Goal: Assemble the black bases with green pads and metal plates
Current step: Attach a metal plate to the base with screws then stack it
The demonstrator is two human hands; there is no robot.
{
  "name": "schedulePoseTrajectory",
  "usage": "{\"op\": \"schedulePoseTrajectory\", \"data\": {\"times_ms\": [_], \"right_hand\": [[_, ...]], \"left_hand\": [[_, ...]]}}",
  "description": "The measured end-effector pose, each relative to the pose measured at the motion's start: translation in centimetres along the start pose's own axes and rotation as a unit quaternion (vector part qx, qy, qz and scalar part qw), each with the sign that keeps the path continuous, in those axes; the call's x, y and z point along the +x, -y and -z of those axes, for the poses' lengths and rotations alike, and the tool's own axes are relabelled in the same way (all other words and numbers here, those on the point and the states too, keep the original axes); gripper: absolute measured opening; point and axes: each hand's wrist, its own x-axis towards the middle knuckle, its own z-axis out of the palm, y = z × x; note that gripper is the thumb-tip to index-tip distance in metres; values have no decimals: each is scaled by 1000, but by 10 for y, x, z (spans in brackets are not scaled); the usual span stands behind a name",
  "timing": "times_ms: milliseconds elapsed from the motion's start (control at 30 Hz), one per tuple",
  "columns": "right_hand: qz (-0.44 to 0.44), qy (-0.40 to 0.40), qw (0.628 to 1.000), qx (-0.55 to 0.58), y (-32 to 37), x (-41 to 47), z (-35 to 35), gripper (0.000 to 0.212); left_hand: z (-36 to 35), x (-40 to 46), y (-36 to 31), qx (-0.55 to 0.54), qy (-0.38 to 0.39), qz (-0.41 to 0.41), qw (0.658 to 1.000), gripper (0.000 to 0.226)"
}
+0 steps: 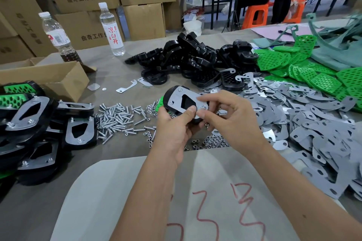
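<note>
The left hand [174,123] grips a black base [172,97] from below, thumb pressed on the near edge of the metal plate [186,101] that lies flat on the base's upper face. A green pad [160,102] peeks out from under the base, just left of the left fingers. The right hand [233,121] comes in from the right, its thumb and forefinger pinched together over the plate's near right corner, where a small nut or screw head [203,107] sits; whether the fingertips actually hold it cannot be told. Two more fasteners show on the plate's far end.

Beyond both hands lies a heap of loose black bases [195,60]. To the right of the right hand spread grey metal plates [313,123], with loose green pads [305,70] farther off on that side. Left of the left hand are a scatter of screws [117,117], then finished assemblies [39,123] stacked well apart. Small nuts [211,142] lie just beneath the hands.
</note>
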Motion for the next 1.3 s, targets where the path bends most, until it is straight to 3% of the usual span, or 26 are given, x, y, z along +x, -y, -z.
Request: {"op": "schedulePoseTrajectory", "data": {"times_ms": [100, 133, 200, 233, 300, 400, 500, 567, 667, 733, 867, 1100, 1300], "right_hand": [[-8, 21, 1000, -4, 2, -3, -4, 7], [-4, 3, 1000, -10, 4, -3, -3, 13], [16, -39, 999, -33, 5, -4, 0, 49], [19, -53, 998, -36, 6, -4, 2, 55], [-2, -45, 999, -30, 9, -4, 3, 41], [-38, 33, 999, -15, 14, -5, -3, 21], [-32, 16, 999, -32, 12, -6, -2, 43], [-10, -11, 998, -54, 7, -5, 0, 44], [-3, -9, 999, -48, 3, -4, -1, 8], [-10, 4, 999, -44, 2, -4, -5, 21], [15, -17, 995, -94, 0, -2, -2, 16], [6, -33, 998, -50, -2, -1, -5, 13], [28, 76, 991, -109, -1, 4, 9, 18]], "left_hand": [[2, 2, -1, -11, -33, -8, 999, 40], [3, 2, -1, -18, -43, -8, 999, 40], [3, 2, -3, -37, -49, -5, 998, 41], [3, 2, -4, -39, -50, -5, 998, 41], [3, 3, -4, -36, -48, -10, 998, 41], [1, 3, -3, -25, -50, -18, 998, 39], [3, 4, -2, -22, -60, -13, 998, 38], [5, 5, -5, -33, -60, -14, 998, 39], [7, 5, -5, -8, -63, -25, 998, 40], [5, 3, -3, 20, -57, -35, 998, 39], [3, 2, 1, 74, -44, -62, 994, 36], [5, 1, 0, 64, -30, -42, 997, 36], [12, 4, -5, 96, -11, -11, 995, 36]]}}
